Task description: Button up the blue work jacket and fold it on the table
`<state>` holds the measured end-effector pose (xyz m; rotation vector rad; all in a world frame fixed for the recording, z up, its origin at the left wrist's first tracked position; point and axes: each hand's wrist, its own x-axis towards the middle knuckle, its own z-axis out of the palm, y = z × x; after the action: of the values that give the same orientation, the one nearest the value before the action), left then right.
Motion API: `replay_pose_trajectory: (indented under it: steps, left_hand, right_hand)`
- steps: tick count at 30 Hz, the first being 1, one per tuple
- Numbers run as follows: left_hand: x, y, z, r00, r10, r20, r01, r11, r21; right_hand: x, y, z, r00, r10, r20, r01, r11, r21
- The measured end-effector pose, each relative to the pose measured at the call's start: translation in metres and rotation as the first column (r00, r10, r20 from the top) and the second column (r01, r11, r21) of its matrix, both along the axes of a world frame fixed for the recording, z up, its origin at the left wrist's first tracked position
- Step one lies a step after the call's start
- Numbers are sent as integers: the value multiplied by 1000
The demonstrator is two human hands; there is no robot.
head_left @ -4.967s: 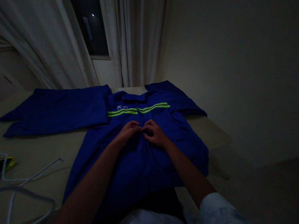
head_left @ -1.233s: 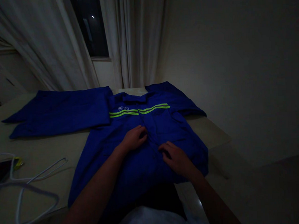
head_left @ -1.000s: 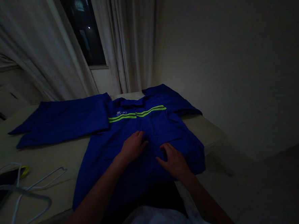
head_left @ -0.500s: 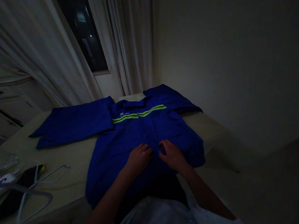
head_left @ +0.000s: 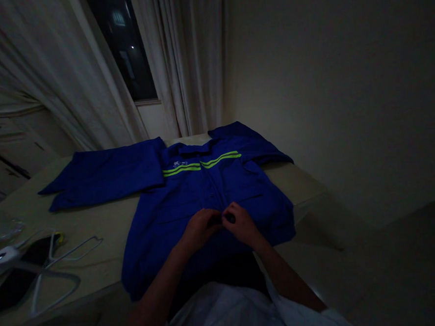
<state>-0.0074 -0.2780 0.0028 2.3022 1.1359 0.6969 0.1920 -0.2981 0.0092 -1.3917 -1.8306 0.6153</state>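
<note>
A blue work jacket (head_left: 190, 194) with two yellow-green stripes across the chest lies face up on a pale table (head_left: 96, 224), one sleeve spread out to the left. My left hand (head_left: 199, 227) and my right hand (head_left: 239, 223) meet at the jacket's front opening, low on the centre line. Both hands have their fingers curled and pinch the cloth there. The room is dark, so what sits between the fingertips is not clear.
White wire hangers (head_left: 50, 271) and a dark flat object lie at the table's left front. Curtains (head_left: 182, 62) and a dark window (head_left: 125, 45) stand behind. A bare wall (head_left: 327, 87) is on the right, where the table's right edge drops away.
My hands moved down the jacket's front since five seconds ago. In the last second they came together from flat and apart to a pinch at the centre line.
</note>
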Motion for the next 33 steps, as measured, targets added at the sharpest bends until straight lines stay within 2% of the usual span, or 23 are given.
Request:
replay_pose_trajectory:
  steps: [2, 5, 9, 15, 19, 21, 28, 33]
  left_hand:
    - [0, 0, -1, 1000, 10, 9, -10, 1000, -17]
    - [1, -2, 0, 999, 33, -29, -31, 998, 57]
    - [3, -4, 1, 995, 49, -87, -40, 993, 109]
    - [5, -7, -2, 983, -23, -182, 69, 966, 250]
    - [6, -10, -1, 971, -31, -238, 102, 951, 291]
    - [6, -11, 1, 971, -23, -236, 94, 952, 293]
    - [8, -10, 3, 980, 35, -194, 10, 973, 229]
    - [7, -8, 4, 998, 59, -37, -55, 993, 109]
  right_hand:
    - [4, 2, -3, 999, 9, -53, -11, 1000, -23]
    - [10, 3, -4, 993, 65, -98, -69, 997, -37]
    - [9, 2, -2, 996, 55, -71, -57, 998, -22]
    - [3, 4, -1, 999, 33, 3, -33, 999, -26]
    - [1, 6, -2, 999, -18, 28, 19, 999, -27]
    - [1, 5, -3, 1000, -16, 24, 16, 1000, -13]
    - [8, 0, 0, 988, 120, -102, -124, 992, -37]
    - [11, 3, 8, 984, 145, -103, -152, 986, -62]
